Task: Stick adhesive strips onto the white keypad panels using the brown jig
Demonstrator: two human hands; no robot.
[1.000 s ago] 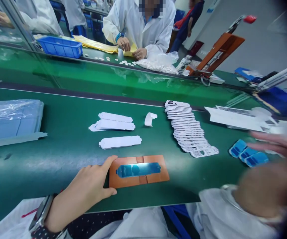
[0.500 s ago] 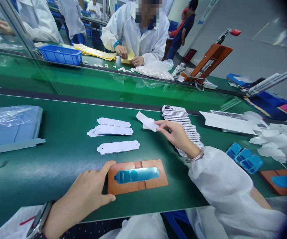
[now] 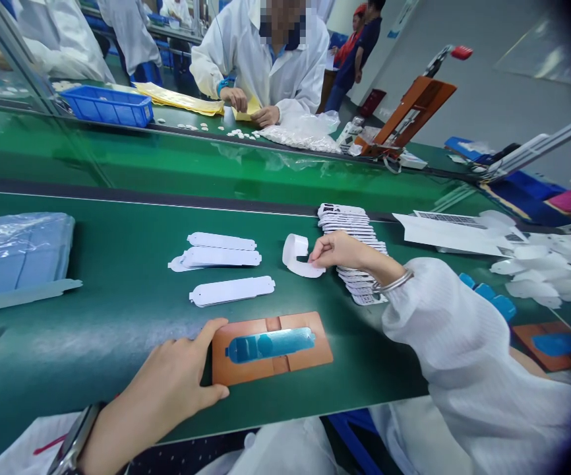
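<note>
One flat orange-brown rectangular block (image 3: 310,356) with a long glossy blue inlay (image 3: 270,346), near the front of the green table (image 3: 117,316). Left hand (image 3: 171,369): thumb and forefinger set wide, clasping its left end. One curled white thin strip (image 3: 291,249), beyond the block: end pinched narrowly by the right hand (image 3: 337,251). Handling, as judged: grip lightly at the end; avoid creasing the curl; brace the block squarely, fingertips off the inlay.

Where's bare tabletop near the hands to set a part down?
Bare green tabletop: between the plastic-wrapped blue stack and white strips; smaller patch between the held orange plate and right sleeve. Crowded: around the right hand, with curled white strip and overlapping white panels; far right, white scraps.
</note>
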